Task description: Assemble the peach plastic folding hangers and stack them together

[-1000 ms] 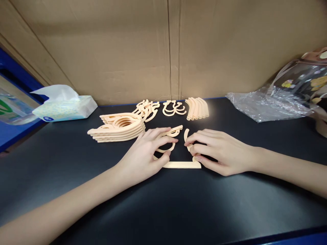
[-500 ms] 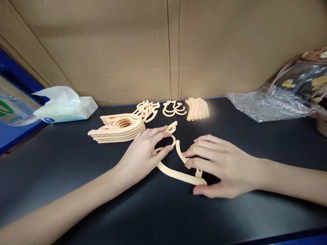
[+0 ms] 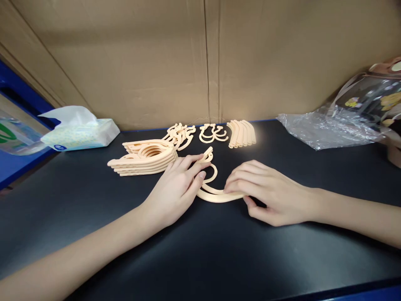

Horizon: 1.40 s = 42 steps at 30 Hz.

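A black worktop (image 3: 94, 234) runs back to a cardboard wall (image 3: 140, 62), which closes off the far side so that nothing can slide away. At its middle the fingertips (image 3: 202, 174) of the left hand (image 3: 175, 190) press down on a peach plastic hanger part (image 3: 216, 195), close to its small hook (image 3: 207, 155), which points toward the far side; the fingers lie fairly flat and extended, pinning rather than gripping, apparently to keep the piece from skating on the smooth top. The right hand (image 3: 269, 190) meets the same part from the right, its fingertips (image 3: 230, 188) curled over the curved arm and the thumb tucked underneath at the near side, a light pinch on the thin strip. The part lies flat on the worktop between the two hands, just near of the centre. Both forearms rest low, coming in from the near corners, which steadies the fine work. Beyond the left hand, touching nothing, sits a neat stack (image 3: 144, 158) of finished-looking hangers, piled so that their outlines match. Farther back, near the wall, the loose pieces are sorted by kind: a cluster of hooks (image 3: 179, 134), a few open rings (image 3: 213, 133), and a row of curved bars (image 3: 242, 133), all within easy reach. A tissue pack (image 3: 79, 133) lies far left, and crumpled clear plastic (image 3: 326, 127) with a printed bag (image 3: 376, 98) lies far right, well apart from the work
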{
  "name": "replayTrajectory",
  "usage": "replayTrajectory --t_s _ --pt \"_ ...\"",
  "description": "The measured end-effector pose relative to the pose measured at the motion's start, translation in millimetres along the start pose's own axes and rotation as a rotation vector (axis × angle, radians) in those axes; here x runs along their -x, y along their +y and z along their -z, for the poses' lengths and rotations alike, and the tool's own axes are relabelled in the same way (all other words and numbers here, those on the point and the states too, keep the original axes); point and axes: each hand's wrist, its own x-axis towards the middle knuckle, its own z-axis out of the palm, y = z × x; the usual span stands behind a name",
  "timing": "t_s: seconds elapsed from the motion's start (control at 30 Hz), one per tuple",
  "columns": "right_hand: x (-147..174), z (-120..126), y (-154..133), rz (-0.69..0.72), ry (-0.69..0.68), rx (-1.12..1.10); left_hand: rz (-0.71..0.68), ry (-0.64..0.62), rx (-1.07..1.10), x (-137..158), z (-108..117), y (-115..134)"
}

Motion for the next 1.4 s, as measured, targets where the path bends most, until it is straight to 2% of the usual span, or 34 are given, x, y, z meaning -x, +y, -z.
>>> replayTrajectory --t_s 0.23,0.57,0.8,1.07,1.4 --pt "0.3 -1.5 6.5 -0.097 0.025 0.031 -0.002 -0.014 0.027 1.2 0.0 0.8" --pt "1.0 -4.8 12.8 -0.314 0.192 0.072 -0.082 0.002 0.053 0.0 -0.1 2.0" --pt "-1.3 -2.8 9.2 -0.385 0.176 0.073 -0.095 0.022 -0.003 -0.5 -4.6 -1.9" --pt "-0.8 -6.1 11.6 -0.528 0.248 0.074 -0.083 0.029 -0.001 -0.1 -4.5 -0.2" --pt "-0.4 -5.0 12.1 -0.482 0.172 0.100 -0.091 0.028 0.008 -0.8 -3.0 1.1"
